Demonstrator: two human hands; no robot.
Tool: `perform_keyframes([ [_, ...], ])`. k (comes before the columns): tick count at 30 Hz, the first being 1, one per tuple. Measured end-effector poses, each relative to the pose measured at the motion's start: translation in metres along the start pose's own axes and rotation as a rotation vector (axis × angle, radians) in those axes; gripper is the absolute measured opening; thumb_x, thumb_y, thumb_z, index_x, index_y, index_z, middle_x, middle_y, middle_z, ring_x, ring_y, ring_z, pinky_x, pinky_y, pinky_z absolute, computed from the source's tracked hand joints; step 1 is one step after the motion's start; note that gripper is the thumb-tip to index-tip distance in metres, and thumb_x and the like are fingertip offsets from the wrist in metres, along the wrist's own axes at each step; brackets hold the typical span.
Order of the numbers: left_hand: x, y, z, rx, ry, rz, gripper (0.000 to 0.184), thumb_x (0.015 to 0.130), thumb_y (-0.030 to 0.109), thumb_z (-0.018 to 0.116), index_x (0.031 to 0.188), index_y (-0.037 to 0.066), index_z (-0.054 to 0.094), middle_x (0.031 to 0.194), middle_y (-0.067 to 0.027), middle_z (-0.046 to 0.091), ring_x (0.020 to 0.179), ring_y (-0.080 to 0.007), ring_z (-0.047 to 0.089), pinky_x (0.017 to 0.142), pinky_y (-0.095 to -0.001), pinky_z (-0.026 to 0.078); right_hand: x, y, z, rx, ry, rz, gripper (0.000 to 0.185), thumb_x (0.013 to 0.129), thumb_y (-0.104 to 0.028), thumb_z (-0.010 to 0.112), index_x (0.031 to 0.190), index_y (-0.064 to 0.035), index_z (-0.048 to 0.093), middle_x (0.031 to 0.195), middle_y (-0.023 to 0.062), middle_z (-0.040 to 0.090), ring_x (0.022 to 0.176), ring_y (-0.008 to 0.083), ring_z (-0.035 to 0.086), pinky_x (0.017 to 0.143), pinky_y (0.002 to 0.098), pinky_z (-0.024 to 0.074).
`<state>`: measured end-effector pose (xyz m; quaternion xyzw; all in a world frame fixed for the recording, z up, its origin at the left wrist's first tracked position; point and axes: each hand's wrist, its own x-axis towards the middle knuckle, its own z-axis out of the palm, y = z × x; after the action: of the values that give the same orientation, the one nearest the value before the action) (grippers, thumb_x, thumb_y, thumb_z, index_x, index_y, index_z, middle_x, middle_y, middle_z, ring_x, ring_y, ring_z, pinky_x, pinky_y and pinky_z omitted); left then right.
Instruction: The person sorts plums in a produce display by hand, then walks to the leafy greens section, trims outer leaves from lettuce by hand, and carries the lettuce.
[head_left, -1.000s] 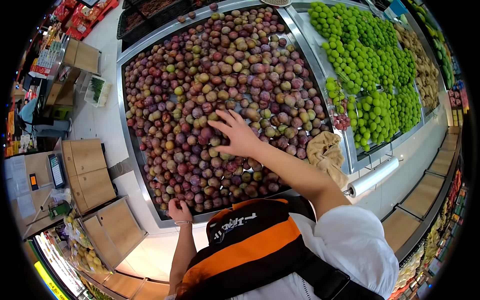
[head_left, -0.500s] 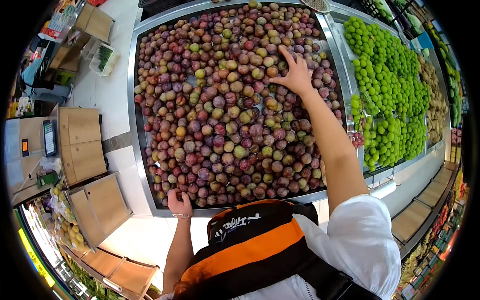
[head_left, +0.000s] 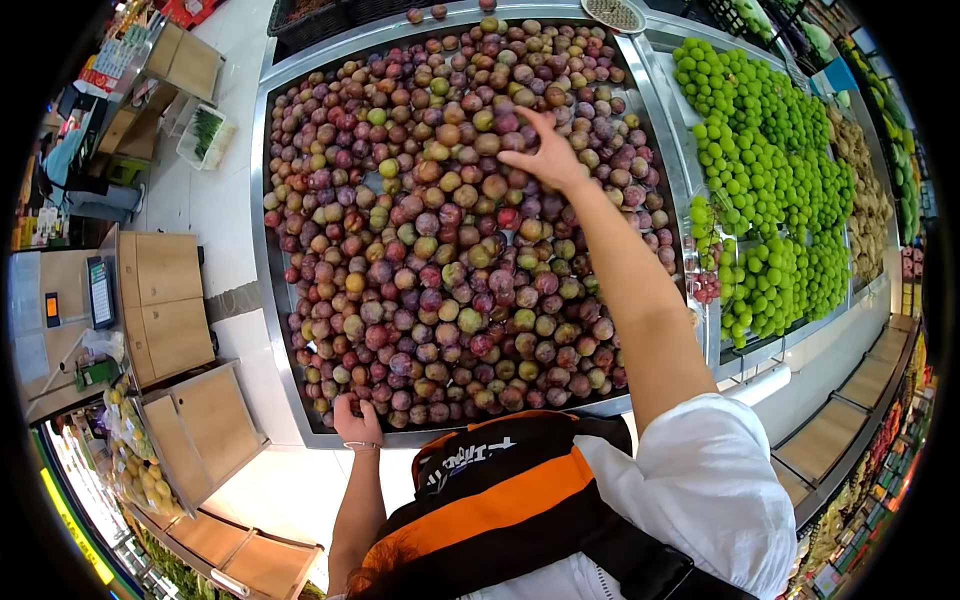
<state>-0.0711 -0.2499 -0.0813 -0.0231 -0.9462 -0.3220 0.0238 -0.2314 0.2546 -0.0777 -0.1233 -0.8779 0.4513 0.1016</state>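
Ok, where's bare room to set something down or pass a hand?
Bare floor between the plum tray and the wooden cabinet; a narrow metal strip, bare in its upper part, between the plums and the green grapes. Crowded inside the tray: plums packed around the right hand and beside the left hand.

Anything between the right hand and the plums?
Nothing visible. The right hand is at the far half of the pile of plums, thumb and fingers apart, with no cover or divider between; actual contact is hard to tell. The left hand is off at the near edge, out of the way.
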Motion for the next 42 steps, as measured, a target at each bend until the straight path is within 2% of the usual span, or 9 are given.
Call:
perform_keyframes([
  [7,0.000,0.002,0.000,0.010,-0.001,-0.008,0.014,0.075,0.012,0.055,0.082,-0.001,0.053,0.068,-0.0083,0.052,0.060,-0.0182,0.049,0.058,-0.0304,0.042,-0.017,-0.066,0.038,-0.066,-0.115,-0.098,0.081,0.061,-0.049,0.073,0.130,-0.0208,0.041,0.101,0.0140,0.062,0.093,0.0338,0.059,0.082,0.0401,0.0470],
  [18,0.002,0.005,-0.001,0.003,0.007,-0.019,0.015,0.074,0.011,0.055,0.082,-0.001,0.052,0.067,-0.0084,0.050,0.059,-0.0183,0.048,0.056,-0.0303,0.042,-0.085,-0.111,0.033,-0.353,-0.373,-0.415,0.069,0.074,-0.039,0.065,0.134,-0.0217,0.036,0.136,0.0165,0.034,0.119,0.0387,0.039,0.098,0.0494,0.0333],
  [20,0.000,0.004,-0.001,0.002,-0.005,-0.042,0.015,0.073,0.011,0.055,0.081,-0.001,0.052,0.067,-0.0082,0.049,0.058,-0.0179,0.048,0.056,-0.0301,0.042,-0.061,-0.097,0.023,-0.132,-0.238,-0.379,0.060,0.079,-0.037,0.060,0.132,-0.0165,0.039,0.134,0.0171,0.038,0.122,0.0357,0.037,0.101,0.0467,0.0312],
  [25,0.002,0.007,0.000,0.007,0.016,-0.015,0.013,0.073,0.010,0.055,0.081,-0.001,0.052,0.068,-0.0079,0.049,0.058,-0.0174,0.048,0.056,-0.0294,0.042,0.022,-0.030,0.015,-0.821,-0.013,-0.217,0.039,0.092,-0.039,0.041,0.127,-0.0232,0.045,0.141,0.0101,0.029,0.131,0.0344,0.022,0.097,0.0608,0.0246],
  [28,0.003,0.005,-0.001,-0.006,-0.008,-0.039,0.013,0.073,0.010,0.056,0.080,0.000,0.052,0.068,-0.0078,0.049,0.058,-0.0175,0.048,0.056,-0.0293,0.043,0.038,-0.009,0.013,-0.866,0.071,-0.180,0.042,0.091,-0.043,0.038,0.131,-0.0310,0.038,0.143,0.0072,0.027,0.133,0.0307,0.019,0.097,0.0665,0.0187],
  [31,0.002,0.001,0.001,-0.008,-0.002,-0.060,0.012,0.073,0.010,0.056,0.080,0.000,0.052,0.068,-0.0093,0.049,0.059,-0.0201,0.049,0.056,-0.0302,0.042,0.055,-0.003,-0.003,-0.976,0.046,0.034,0.045,0.085,-0.044,0.042,0.126,-0.0251,0.042,0.141,0.0075,0.029,0.132,0.0284,0.023,0.096,0.0663,0.0207],
  [34,0.001,-0.003,0.000,0.042,0.013,-0.006,0.013,0.073,0.010,0.056,0.081,0.001,0.054,0.069,-0.0112,0.049,0.060,-0.0241,0.049,0.056,-0.0322,0.041,0.050,0.034,-0.021,-0.971,0.041,0.138,0.062,0.081,-0.063,0.041,0.128,-0.0218,0.041,0.135,0.0115,0.039,0.131,0.0385,0.022,0.095,0.0649,0.0245],
  [39,0.001,-0.005,0.001,0.002,0.013,-0.044,0.014,0.073,0.011,0.058,0.082,0.001,0.055,0.070,-0.0116,0.052,0.061,-0.0249,0.053,0.058,-0.0331,0.043,0.024,0.069,-0.017,-1.000,0.223,-0.002,0.052,0.082,-0.054,0.047,0.128,-0.0304,0.041,0.128,0.0121,0.046,0.118,0.0437,0.035,0.089,0.0581,0.0363],
  [42,0.002,-0.001,-0.001,-0.011,0.019,-0.041,0.014,0.073,0.011,0.058,0.082,0.001,0.055,0.071,-0.0119,0.052,0.062,-0.0249,0.053,0.058,-0.0332,0.044,0.012,0.061,-0.006,-0.944,0.294,-0.206,0.056,0.080,-0.041,0.053,0.129,-0.0173,0.041,0.130,0.0159,0.042,0.117,0.0419,0.035,0.098,0.0582,0.0243],
])
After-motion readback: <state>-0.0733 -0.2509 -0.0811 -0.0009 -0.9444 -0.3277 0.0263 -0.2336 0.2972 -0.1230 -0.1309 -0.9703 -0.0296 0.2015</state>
